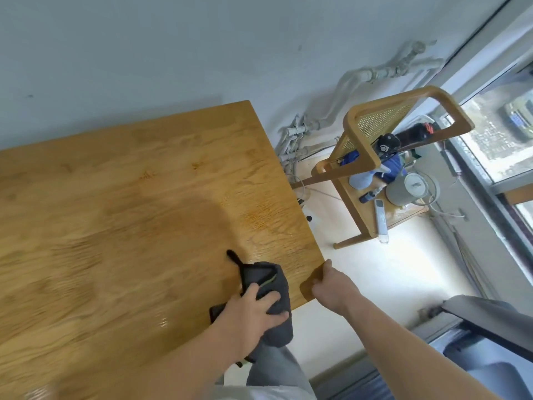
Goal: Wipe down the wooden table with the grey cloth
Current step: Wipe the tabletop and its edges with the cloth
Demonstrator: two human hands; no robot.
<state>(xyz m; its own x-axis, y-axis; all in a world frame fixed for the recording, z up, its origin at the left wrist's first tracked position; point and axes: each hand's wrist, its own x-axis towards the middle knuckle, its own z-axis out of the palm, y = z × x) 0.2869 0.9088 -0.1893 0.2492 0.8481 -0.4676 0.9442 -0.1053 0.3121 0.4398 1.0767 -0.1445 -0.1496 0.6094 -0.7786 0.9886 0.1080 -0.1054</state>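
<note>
Blur smeared glossy grain of wooden table [129,197] at frame left. Right hand [331,287] clamped lower-right corner, fingers hidden beneath edge. Left hand [253,310], fingers spread flat, pressed soft crumpled grey cloth [277,281] beside it, cloth partly overhanging.

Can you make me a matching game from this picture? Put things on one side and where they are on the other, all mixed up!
Things:
1. cloth
2. right hand
3. kettle
4. pipes

Places:
A. on the seat of the chair
B. along the wall
C. under the left hand
D. gripping a corner of the table

Pairs: 1-C, 2-D, 3-A, 4-B
</note>
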